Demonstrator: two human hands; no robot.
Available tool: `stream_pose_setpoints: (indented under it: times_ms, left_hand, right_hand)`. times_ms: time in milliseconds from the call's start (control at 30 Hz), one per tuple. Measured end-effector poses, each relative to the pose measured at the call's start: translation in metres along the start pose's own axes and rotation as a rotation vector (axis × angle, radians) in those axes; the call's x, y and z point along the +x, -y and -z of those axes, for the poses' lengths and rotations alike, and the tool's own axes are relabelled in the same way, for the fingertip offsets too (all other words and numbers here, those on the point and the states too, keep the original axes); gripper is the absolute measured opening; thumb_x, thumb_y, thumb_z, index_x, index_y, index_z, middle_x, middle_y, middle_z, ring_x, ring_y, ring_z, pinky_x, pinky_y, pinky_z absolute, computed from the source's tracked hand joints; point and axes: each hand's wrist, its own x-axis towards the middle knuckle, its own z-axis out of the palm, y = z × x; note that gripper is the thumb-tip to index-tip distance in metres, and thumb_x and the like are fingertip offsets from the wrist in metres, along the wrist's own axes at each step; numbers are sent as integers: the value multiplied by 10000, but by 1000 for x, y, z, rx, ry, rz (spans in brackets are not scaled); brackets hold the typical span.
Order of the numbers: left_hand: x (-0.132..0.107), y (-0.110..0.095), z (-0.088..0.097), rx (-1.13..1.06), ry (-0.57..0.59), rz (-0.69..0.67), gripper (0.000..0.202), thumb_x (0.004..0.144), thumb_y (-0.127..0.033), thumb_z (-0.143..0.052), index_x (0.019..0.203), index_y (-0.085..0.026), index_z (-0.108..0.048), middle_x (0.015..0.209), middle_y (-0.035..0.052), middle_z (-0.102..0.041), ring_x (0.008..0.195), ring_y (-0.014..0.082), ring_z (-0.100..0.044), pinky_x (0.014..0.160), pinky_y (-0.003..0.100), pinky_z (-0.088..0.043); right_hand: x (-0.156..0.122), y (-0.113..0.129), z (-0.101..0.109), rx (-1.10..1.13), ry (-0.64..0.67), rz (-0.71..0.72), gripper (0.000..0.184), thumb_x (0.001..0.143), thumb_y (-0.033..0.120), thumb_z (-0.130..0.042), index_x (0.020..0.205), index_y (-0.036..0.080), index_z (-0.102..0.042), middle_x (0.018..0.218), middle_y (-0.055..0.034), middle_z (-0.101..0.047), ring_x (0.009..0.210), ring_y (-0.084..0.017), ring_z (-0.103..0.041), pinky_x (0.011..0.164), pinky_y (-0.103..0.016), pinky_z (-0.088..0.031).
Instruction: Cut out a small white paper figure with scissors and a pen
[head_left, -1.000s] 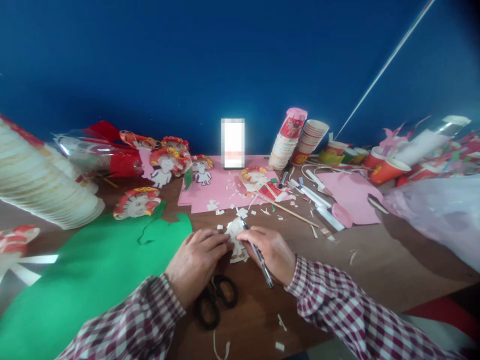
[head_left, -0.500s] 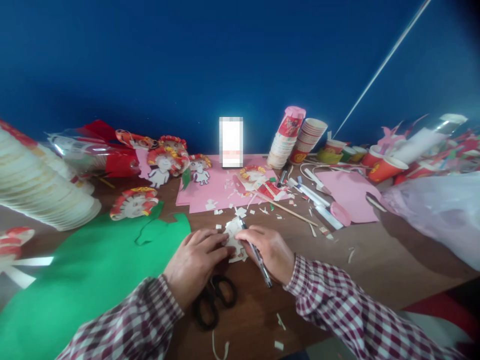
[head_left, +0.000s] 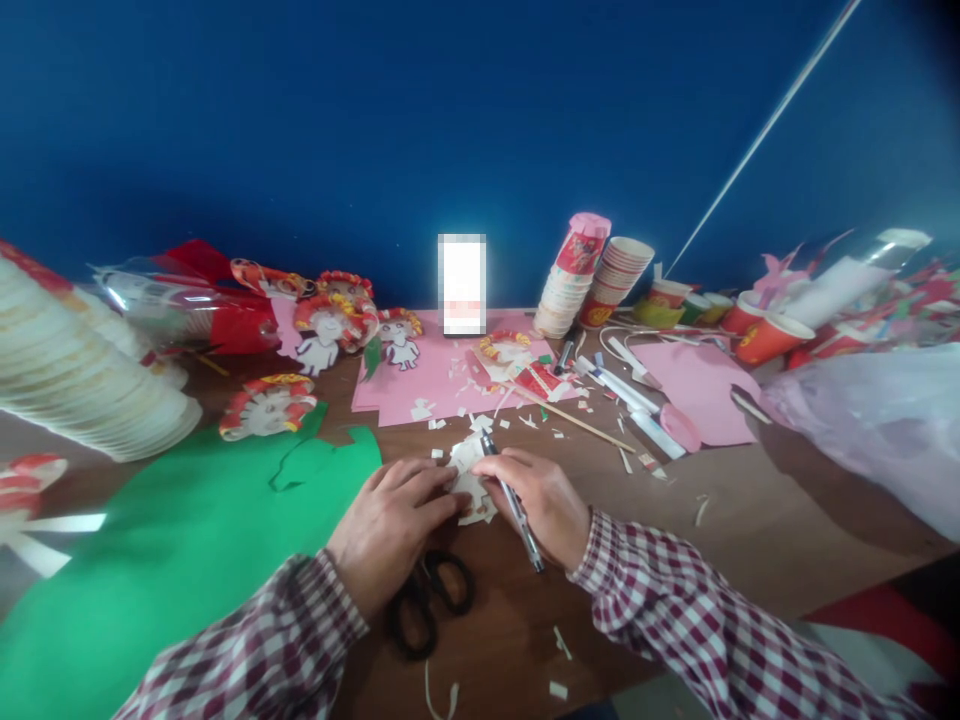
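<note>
Right hand (head_left: 541, 500) grips slim pen (head_left: 511, 500); left hand (head_left: 390, 520) pins white paper cutout (head_left: 469, 478).

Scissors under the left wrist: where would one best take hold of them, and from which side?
Take the scissors by their two black handle loops, coming from the near side. The loops lie flat on the table, pointing toward the person; the blades are hidden under the left hand.

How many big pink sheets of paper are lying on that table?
2. One pink sheet lies mid-table near the blue wall, under scraps; the other pink sheet is to its right, by the red cups. Clutter may hide more.
</note>
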Motion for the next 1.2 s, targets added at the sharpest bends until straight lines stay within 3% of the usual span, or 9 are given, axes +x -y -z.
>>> stream_pose_setpoints:
  times_ms: [200,300,567,1000,1200]
  left_hand:
    - [0,0,0,-28,-6,3,315,857,-185,-455,1110,-315,-590,1185,22,-576,1089,235,-448,878,441,-392]
    - [0,0,0,-43,-26,10,313,856,-173,-447,1094,-306,-601,1171,28,-583,1077,231,-457,875,434,-392]
    - [0,5,-4,-151,-47,33,372,804,-127,-474,1075,-341,-611,1185,9,-576,1081,231,-454,881,447,-368]
    - [2,4,0,-118,-1,55,329,849,-175,-464,1098,-349,-594,1194,10,-565,1083,220,-454,894,432,-363]
    - [1,4,-4,-125,-48,57,346,846,-146,-446,1088,-339,-602,1170,22,-570,1069,222,-457,880,438,-365]
  right_hand:
    - [-1,5,7,-131,-57,55,182,867,154,-470,994,174,-599,793,-53,-585,762,-164,-563,720,-273,-462]
    - [-7,6,9,-175,-15,113,196,867,147,-470,1006,173,-605,786,-54,-581,778,-166,-550,736,-288,-463]
    - [-27,11,9,-275,74,461,207,839,167,-561,1037,201,-608,946,-54,-654,928,-172,-577,790,-299,-496]
    - [-26,16,5,-385,131,387,192,872,195,-512,1026,226,-624,933,-46,-675,874,-171,-585,703,-286,-489]
    - [-25,16,5,-359,139,369,190,872,219,-521,1034,232,-620,918,-38,-671,931,-185,-562,750,-304,-484]
